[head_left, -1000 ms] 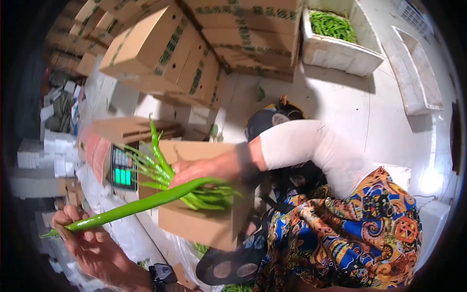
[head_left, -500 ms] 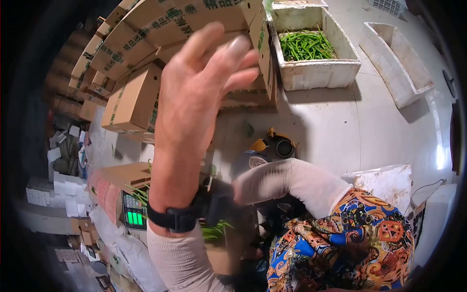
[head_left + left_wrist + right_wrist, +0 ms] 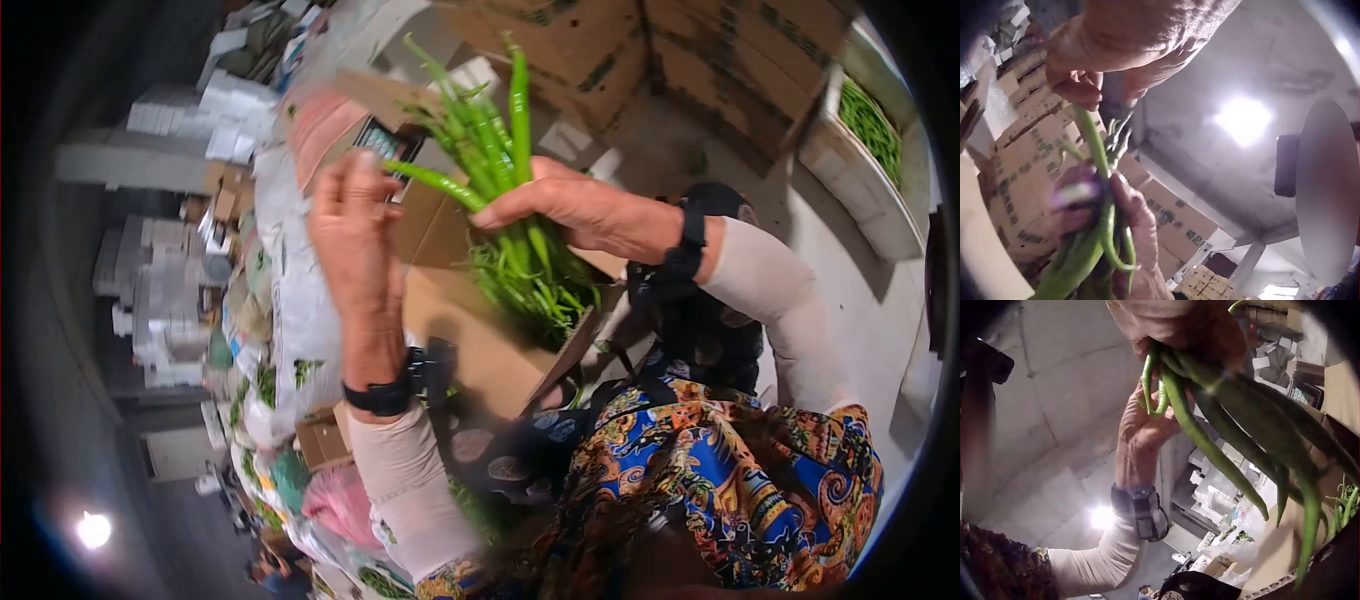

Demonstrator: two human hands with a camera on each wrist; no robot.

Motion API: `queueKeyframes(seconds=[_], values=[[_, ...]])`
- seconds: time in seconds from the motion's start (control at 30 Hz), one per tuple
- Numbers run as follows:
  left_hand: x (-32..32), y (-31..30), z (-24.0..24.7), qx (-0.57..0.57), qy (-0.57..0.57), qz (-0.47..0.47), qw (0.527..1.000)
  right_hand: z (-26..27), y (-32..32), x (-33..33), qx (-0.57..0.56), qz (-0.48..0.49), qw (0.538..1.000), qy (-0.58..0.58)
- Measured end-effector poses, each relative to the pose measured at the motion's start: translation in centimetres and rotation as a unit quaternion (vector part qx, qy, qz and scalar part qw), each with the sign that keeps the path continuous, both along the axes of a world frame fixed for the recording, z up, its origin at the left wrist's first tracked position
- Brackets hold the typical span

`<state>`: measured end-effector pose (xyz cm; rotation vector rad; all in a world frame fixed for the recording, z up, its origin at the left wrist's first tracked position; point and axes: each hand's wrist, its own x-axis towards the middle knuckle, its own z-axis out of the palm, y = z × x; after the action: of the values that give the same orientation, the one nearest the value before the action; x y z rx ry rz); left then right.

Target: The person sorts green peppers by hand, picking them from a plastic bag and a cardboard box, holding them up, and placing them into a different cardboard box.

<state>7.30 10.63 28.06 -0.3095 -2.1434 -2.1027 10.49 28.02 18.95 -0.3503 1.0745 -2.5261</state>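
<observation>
In the head view my right hand (image 3: 590,212) grips a bunch of long green peppers (image 3: 490,150) above an open cardboard box (image 3: 460,340) with more peppers in it. My left hand (image 3: 358,240) is raised at the bunch's left, its fingers at the end of one pepper (image 3: 435,180) that slants out from under the right thumb. The left wrist view has the left hand (image 3: 1129,44) pinching the top of a pepper (image 3: 1092,134), while the right hand (image 3: 1138,219) holds the bunch below. Pepper tips hang under the right hand (image 3: 1179,325) in the right wrist view.
Large printed cartons (image 3: 740,60) stand beyond the box. A white foam crate (image 3: 860,190) of green peppers is at the right. A scale (image 3: 388,140) shows partly behind the left hand, beside a red mesh sack (image 3: 322,125). White plastic sacks (image 3: 305,300) lie along the left.
The left hand came up from the lower left, passed high across the view, and is now beside the bunch. The right hand has lifted the bunch, and the head view has swung left.
</observation>
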Motion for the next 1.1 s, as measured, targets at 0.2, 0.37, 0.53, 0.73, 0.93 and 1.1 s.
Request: queueKeyframes(seconds=[0.2,0.37,0.53,0.73,0.93,1.1], values=[[1.8,-0.7,-6.2,0.001,-0.179,-0.028,0.983,-0.8,-0.7,1.5,0.019,0.032,0.999,0.013],[1.8,-0.9,-7.8,0.108,-0.216,-0.092,0.966,-1.8,-0.7,1.1,0.039,0.042,0.997,0.041],[1.6,-4.2,-8.7,0.050,-0.230,-0.071,0.969,-2.2,-0.2,-0.1,0.096,-0.001,0.995,-0.009],[1.4,-8.9,-13.8,-0.099,-0.295,-0.030,0.950,-3.2,0.9,-1.7,0.085,-0.019,0.996,0.008],[2.3,-9.4,-16.1,-0.262,-0.213,0.010,0.941,-4.6,-0.4,-2.0,0.118,0.007,0.993,-0.022],[3.9,-4.6,-10.1,-0.141,-0.106,-0.002,0.984,-4.2,-2.6,-1.1,0.147,0.008,0.987,-0.070]])
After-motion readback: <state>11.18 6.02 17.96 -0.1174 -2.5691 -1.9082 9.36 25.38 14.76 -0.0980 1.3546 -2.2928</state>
